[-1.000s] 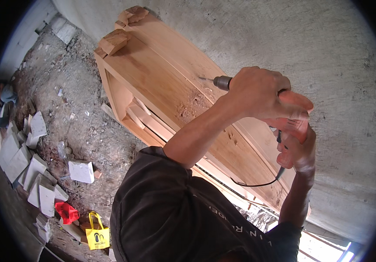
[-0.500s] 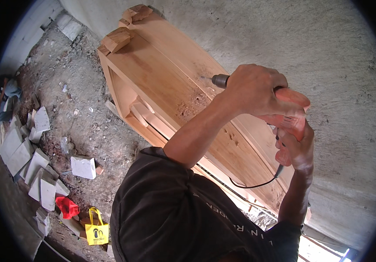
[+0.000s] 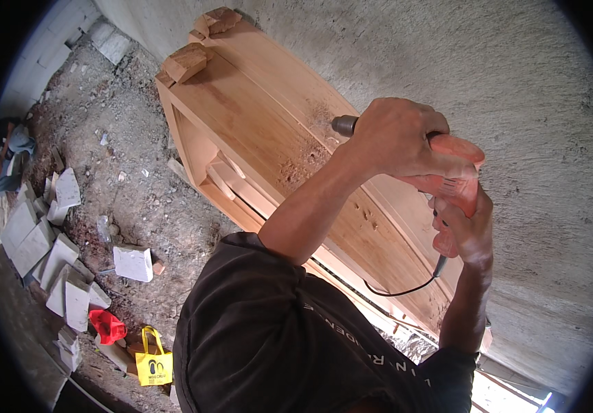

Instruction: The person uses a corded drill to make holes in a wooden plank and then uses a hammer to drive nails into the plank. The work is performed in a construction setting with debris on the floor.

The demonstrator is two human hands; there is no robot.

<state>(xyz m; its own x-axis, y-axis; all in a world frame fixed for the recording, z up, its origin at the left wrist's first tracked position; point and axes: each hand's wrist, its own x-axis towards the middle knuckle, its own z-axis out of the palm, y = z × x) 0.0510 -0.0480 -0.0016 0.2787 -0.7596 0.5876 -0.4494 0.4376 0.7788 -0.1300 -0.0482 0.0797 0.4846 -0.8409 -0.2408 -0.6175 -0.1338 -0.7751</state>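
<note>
Beside the rough grey concrete wall [image 3: 523, 96] I have a long, pale-brown wooden frame [image 3: 238, 103]; near its wall-side long edge is the orange corded power drill [image 3: 457, 147]. My left hand [image 3: 401, 138] wraps its body, my right hand [image 3: 474, 230] its handle. No bit shows past the dark cylindrical chuck [image 3: 344, 124], so I judge it sunk in; reddish-brown shavings [image 3: 303, 164] suggest drilling done, but what remains I cannot tell.

Left hand [image 3: 403, 138] and right hand [image 3: 472, 224] grip an orange drill [image 3: 459, 190] over a wooden frame [image 3: 248, 107], wood blocks [image 3: 186, 63] at its far-end corners.
</note>
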